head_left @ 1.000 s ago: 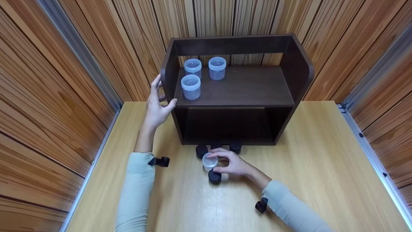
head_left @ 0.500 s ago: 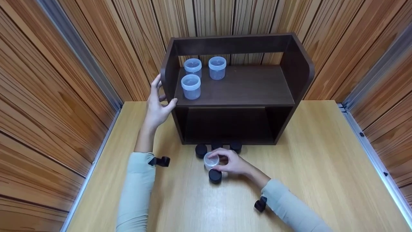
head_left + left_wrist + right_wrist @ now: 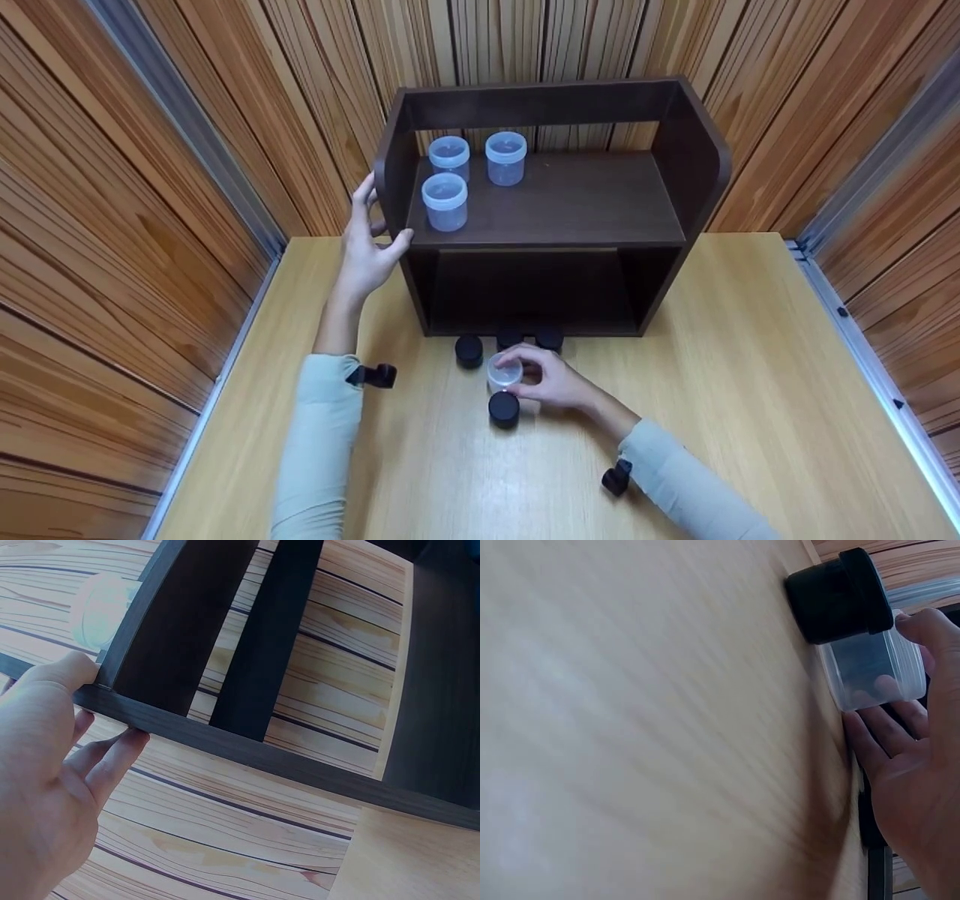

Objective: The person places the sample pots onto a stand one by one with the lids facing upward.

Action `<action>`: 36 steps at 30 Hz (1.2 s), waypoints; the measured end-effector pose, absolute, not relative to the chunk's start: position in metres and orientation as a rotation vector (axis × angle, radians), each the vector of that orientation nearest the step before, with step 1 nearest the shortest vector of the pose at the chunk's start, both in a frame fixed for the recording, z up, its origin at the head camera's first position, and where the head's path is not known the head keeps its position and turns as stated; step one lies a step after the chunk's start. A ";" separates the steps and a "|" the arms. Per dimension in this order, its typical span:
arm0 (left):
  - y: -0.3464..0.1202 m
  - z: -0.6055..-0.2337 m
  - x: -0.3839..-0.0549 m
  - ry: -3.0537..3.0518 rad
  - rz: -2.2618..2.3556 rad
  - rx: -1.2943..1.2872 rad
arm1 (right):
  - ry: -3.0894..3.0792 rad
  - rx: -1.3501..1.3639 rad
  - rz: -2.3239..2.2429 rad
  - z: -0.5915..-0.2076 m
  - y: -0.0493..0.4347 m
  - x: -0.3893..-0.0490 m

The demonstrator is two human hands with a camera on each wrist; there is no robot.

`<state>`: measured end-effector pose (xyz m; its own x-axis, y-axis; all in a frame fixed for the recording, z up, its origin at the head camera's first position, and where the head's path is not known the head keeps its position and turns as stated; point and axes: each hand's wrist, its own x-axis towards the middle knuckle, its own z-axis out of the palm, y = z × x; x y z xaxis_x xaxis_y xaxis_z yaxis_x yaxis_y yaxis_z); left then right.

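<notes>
My left hand (image 3: 366, 251) grips the left side panel of a dark brown two-tier shelf (image 3: 577, 199); in the left wrist view the thumb lies on one face of the panel (image 3: 247, 754) and fingers touch the other. My right hand (image 3: 555, 381) holds a small clear plastic jar (image 3: 504, 373) between thumb and fingers, standing on the table before the shelf. Right in front of that jar is a black jar (image 3: 504, 410); the right wrist view shows the clear jar (image 3: 866, 675) close behind the black jar (image 3: 832, 604). The right fingers partly hide the clear jar.
Three clear jars, one of them the front jar (image 3: 445, 202), stand at the left of the upper tier. Black jars line the shelf's front edge, including the leftmost black jar (image 3: 469, 351). Wood-grain walls (image 3: 120, 247) enclose the light wooden table (image 3: 757, 360).
The right hand has moved the clear jar slightly to the right, away from the leftmost black jar. The front black jar has shifted a little too. The left hand stays on the shelf.
</notes>
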<state>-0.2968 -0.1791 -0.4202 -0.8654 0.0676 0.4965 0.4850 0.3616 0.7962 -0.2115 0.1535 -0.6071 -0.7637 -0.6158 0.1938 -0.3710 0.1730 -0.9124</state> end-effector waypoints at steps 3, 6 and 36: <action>-0.179 -0.421 -0.297 -2.223 -1.504 -0.499 | 2.204 -0.955 -1.642 -0.607 0.160 -0.212; -0.179 -0.420 -0.298 -2.219 -1.503 -0.505 | 2.188 -0.968 -1.639 -0.609 0.166 -0.213; -0.179 -0.421 -0.297 -2.235 -1.500 -0.494 | 2.199 -0.906 -1.605 -0.608 0.171 -0.207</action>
<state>-0.2970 -0.1790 -0.4211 -0.8564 0.0666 0.5120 0.4990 0.3610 0.7878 -0.2067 0.1710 -0.6081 -0.7674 -0.6255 0.1405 -0.3246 0.1901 -0.9266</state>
